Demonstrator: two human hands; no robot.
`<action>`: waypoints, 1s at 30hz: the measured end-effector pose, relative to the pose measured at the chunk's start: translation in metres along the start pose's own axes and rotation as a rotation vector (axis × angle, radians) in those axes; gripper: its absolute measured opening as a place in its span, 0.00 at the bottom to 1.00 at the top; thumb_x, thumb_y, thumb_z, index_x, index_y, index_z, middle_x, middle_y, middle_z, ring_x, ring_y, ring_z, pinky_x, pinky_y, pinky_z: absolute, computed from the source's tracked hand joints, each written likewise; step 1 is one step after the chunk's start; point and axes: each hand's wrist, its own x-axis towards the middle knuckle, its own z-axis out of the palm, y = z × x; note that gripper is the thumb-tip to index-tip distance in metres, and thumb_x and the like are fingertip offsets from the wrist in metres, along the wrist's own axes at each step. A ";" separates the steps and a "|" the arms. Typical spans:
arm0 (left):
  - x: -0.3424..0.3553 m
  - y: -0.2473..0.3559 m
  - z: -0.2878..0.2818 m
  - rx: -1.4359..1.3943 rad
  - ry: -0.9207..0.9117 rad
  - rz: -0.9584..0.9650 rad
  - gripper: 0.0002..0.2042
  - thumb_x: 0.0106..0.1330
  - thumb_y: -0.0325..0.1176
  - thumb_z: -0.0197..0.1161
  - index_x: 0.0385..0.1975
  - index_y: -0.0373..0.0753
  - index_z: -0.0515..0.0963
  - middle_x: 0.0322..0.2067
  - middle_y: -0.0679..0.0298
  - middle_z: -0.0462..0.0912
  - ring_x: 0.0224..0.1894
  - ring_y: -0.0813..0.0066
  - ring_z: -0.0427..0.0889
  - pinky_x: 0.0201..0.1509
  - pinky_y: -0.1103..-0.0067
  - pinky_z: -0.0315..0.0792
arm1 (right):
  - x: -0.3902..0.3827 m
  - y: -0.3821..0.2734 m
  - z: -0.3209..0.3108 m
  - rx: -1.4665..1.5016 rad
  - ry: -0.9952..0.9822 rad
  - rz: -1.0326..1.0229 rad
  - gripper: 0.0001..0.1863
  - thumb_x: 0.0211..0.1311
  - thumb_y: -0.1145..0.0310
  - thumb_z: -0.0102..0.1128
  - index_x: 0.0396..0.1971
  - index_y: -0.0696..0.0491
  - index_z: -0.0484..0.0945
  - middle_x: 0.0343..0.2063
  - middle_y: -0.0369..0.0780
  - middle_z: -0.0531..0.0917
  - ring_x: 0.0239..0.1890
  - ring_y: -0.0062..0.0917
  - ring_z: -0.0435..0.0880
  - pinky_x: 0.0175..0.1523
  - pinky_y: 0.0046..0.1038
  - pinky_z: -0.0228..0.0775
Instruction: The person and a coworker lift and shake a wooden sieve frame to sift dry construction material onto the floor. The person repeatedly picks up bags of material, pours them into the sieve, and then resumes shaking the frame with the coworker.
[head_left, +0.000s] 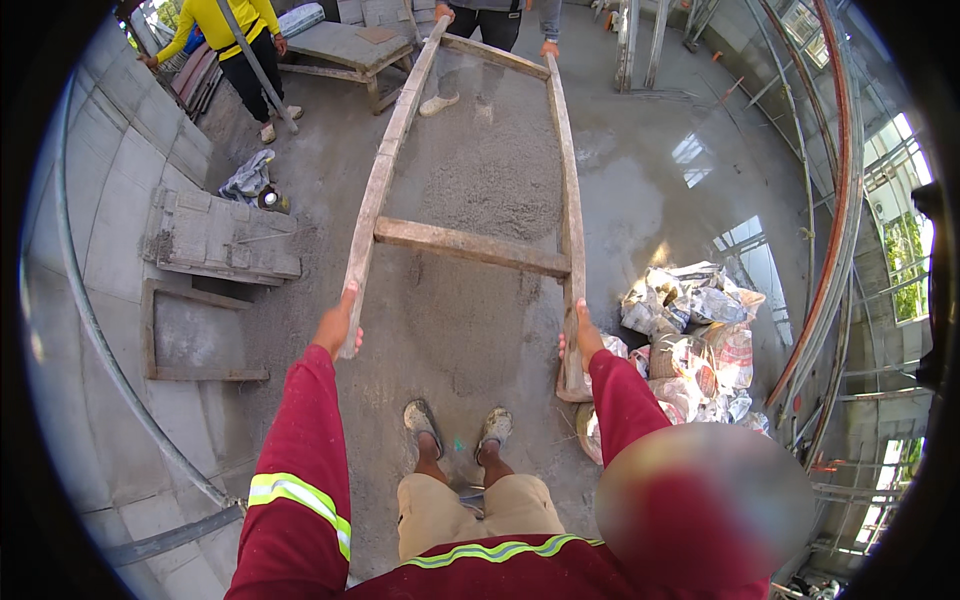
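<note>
Location: building construction site, unfinished interior.

The concrete floor [640, 190] is bare, wet in patches, with a spread of grey sand or mortar mix [490, 190] at its middle. Unplastered grey block walls [110, 190] run along the left edge. Empty cement sacks [690, 320] lie piled at the right. Metal scaffold tubes [830, 250] and open window frames line the right side. Rough timber formwork panels [220, 240] rest on the floor, and workers wear high-visibility clothing [225, 20].

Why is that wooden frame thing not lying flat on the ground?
It is lifted: the left hand and right hand grip the wooden frame's near rail ends, and another person's hands hold the far end.
</note>
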 end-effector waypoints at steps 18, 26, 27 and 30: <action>-0.017 -0.058 0.002 -0.007 0.034 -0.013 0.47 0.64 0.78 0.51 0.52 0.28 0.77 0.21 0.55 0.79 0.18 0.68 0.79 0.21 0.70 0.74 | -0.012 0.071 -0.010 0.062 0.048 0.028 0.45 0.63 0.20 0.44 0.52 0.52 0.73 0.25 0.39 0.78 0.22 0.26 0.78 0.29 0.34 0.77; 0.018 0.065 -0.008 -0.004 0.021 0.074 0.47 0.62 0.78 0.54 0.54 0.30 0.77 0.23 0.59 0.77 0.18 0.70 0.78 0.21 0.70 0.74 | 0.015 -0.056 0.013 0.055 -0.020 -0.029 0.48 0.59 0.19 0.49 0.56 0.52 0.71 0.30 0.38 0.77 0.25 0.24 0.78 0.29 0.32 0.76; 0.008 0.026 0.000 -0.023 -0.004 0.067 0.47 0.62 0.78 0.54 0.54 0.30 0.77 0.23 0.58 0.78 0.18 0.70 0.78 0.21 0.70 0.74 | 0.011 -0.015 -0.005 0.076 -0.004 -0.018 0.46 0.60 0.19 0.50 0.54 0.51 0.72 0.29 0.38 0.77 0.25 0.25 0.78 0.29 0.32 0.76; -0.048 -0.113 0.010 -0.038 0.072 0.040 0.40 0.69 0.72 0.52 0.47 0.30 0.80 0.19 0.56 0.78 0.16 0.68 0.78 0.19 0.71 0.73 | -0.044 0.106 -0.029 0.084 0.040 -0.029 0.44 0.63 0.22 0.47 0.50 0.53 0.75 0.25 0.40 0.80 0.22 0.27 0.79 0.28 0.33 0.77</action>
